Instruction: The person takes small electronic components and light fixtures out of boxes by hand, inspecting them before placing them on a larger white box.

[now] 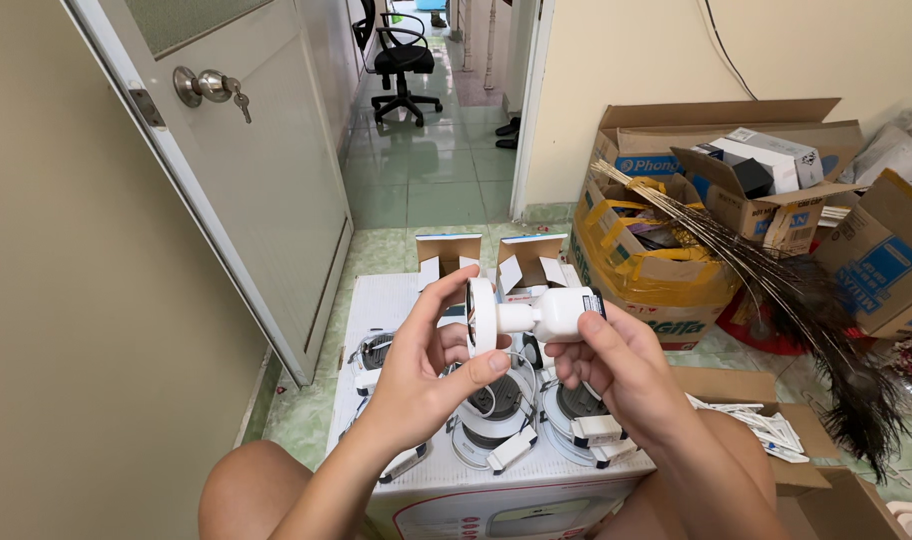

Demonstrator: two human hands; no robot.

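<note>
- Left hand [426, 350] pinches the round flat base of a small white camera [526, 315]; right hand [616, 365] pinches its barrel end.
- The camera is held sideways above a white box [396, 300].
- Round white lamps [496, 410] lie on that box.
- Open cardboard boxes [676, 270] stand far right.

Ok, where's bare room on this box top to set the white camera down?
Bare strip on the white box, between the round fittings and the small open cartons. Near edge is crowded under left hand and right hand.
</note>
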